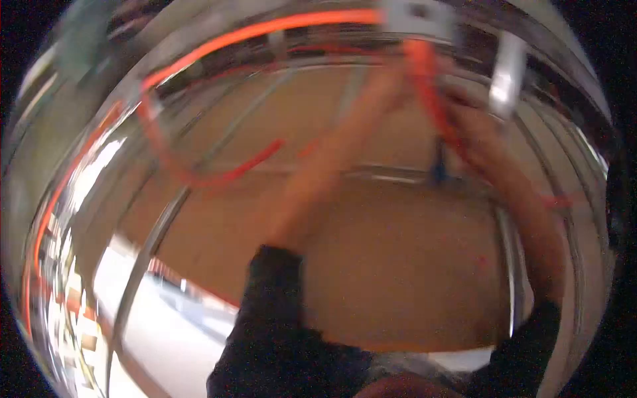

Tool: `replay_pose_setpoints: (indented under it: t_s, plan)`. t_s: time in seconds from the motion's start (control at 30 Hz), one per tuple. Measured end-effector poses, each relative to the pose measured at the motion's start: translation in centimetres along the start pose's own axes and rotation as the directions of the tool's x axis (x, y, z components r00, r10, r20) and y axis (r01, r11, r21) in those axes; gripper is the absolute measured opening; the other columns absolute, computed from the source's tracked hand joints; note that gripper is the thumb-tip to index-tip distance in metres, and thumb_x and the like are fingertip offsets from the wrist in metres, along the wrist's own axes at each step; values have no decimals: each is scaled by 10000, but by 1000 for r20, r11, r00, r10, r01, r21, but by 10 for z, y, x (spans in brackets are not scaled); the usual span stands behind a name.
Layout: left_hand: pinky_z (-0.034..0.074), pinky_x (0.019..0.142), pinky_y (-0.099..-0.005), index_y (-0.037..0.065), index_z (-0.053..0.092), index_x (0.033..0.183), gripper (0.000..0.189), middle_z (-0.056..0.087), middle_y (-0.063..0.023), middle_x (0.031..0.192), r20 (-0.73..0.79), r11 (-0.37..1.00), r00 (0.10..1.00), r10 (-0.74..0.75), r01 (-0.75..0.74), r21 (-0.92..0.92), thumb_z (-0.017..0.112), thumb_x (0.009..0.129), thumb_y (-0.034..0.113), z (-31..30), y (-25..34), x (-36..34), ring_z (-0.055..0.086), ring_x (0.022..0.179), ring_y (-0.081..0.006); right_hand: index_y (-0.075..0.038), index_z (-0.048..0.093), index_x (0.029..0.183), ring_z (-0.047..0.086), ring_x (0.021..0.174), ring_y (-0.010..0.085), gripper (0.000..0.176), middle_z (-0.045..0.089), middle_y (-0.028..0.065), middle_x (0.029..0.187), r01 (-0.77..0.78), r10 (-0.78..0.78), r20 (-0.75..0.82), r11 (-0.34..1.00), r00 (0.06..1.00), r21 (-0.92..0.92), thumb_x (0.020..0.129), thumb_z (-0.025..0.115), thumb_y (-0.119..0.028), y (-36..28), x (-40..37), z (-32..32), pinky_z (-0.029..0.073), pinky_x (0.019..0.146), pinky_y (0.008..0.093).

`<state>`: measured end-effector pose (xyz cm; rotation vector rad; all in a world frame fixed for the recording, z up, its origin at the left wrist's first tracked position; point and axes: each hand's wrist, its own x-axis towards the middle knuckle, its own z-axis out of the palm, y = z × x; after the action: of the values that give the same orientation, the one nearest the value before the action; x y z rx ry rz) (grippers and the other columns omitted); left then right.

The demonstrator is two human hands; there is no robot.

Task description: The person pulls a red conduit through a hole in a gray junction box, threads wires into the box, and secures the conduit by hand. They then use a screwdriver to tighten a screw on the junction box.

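Note:
Both my arms, in dark sleeves, reach up towards a white box [418, 20] with a dark hole at the top of the view. From its underside a thick red tube [428, 93] curves down to the right. My left hand [400, 83] is just left of this tube, below the box. On the other side, my right hand [464, 109] overlaps the tube. Motion blur smears the fingers of both hands, and I cannot tell what they grip. A bright orange tube [279, 23] runs left from the box.
A loose red tube end [275, 146] hangs at the left. Brown panels [398, 265] sit behind metal rails [149, 245]. A blue upright piece [438, 166] shows below my hands. A shiny silvery part [507, 76] hangs right of the box.

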<state>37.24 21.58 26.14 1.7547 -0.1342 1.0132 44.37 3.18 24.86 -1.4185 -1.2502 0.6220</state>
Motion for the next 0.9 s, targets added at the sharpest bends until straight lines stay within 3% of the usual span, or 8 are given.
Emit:
replay_pose_setpoints:
  t_s: [0.07,0.27,0.33,0.43,0.67,0.77,0.83,0.9]
  plan:
    - [525,742,-365,8,684,951,148,692,-98,907,-149,933,985,-91,137,333,650,845,105,-14,-29,12,648,800,-220,-86,584,1248,609,928,153,324,634,43,1098,58,-58,24,998,998,25,930,594,-147,-3,7,8,502,827,286]
    - [532,754,-375,-9,680,979,196,691,-128,928,189,887,941,281,-180,-425,648,851,137,16,-15,13,645,791,-238,-64,582,1210,575,877,168,329,615,56,1043,67,-68,19,996,997,53,914,632,-198,-5,6,0,477,772,293]
    - [549,781,-378,5,688,1022,266,693,-140,968,-27,934,941,-337,337,118,679,836,195,2,29,-23,653,818,-254,-57,581,1198,564,860,172,336,609,61,1025,65,-67,34,996,997,53,908,645,-215,-6,5,5,469,753,295]
    - [540,804,-375,67,705,1052,300,688,-120,1005,174,767,985,-5,-107,632,700,818,255,-16,-97,52,648,868,-241,-46,580,1179,547,835,180,350,599,67,998,64,-65,34,997,997,41,900,663,-240,-12,-1,6,457,726,299]
    - [484,932,-371,126,671,1182,462,655,-89,1179,262,605,964,41,-233,762,692,798,381,-35,-25,0,616,1041,-230,-13,575,1117,539,769,164,269,588,63,923,131,-145,-109,983,983,-128,966,560,-235,-52,-55,39,454,688,321]
    - [468,963,-379,132,637,1238,530,637,-93,1230,170,695,970,-176,0,719,689,793,414,-33,11,-12,604,1100,-269,3,566,1041,544,753,171,232,578,75,851,309,-339,-106,924,935,-225,989,518,-218,-39,-48,27,457,675,333]
    - [455,980,-393,138,625,1254,552,633,-105,1240,202,428,977,-67,-155,890,667,801,449,-36,40,-32,591,1137,-301,13,535,942,554,762,193,222,564,90,799,227,-393,-286,850,874,-475,992,518,-203,-55,-63,39,455,671,348]
    - [455,982,-392,140,623,1257,559,634,-107,1240,201,440,976,-82,-146,886,660,802,463,-52,62,-48,591,1139,-300,15,524,914,561,745,211,247,562,98,795,316,-366,-35,845,930,-432,994,522,-219,-61,-51,-6,457,663,353]
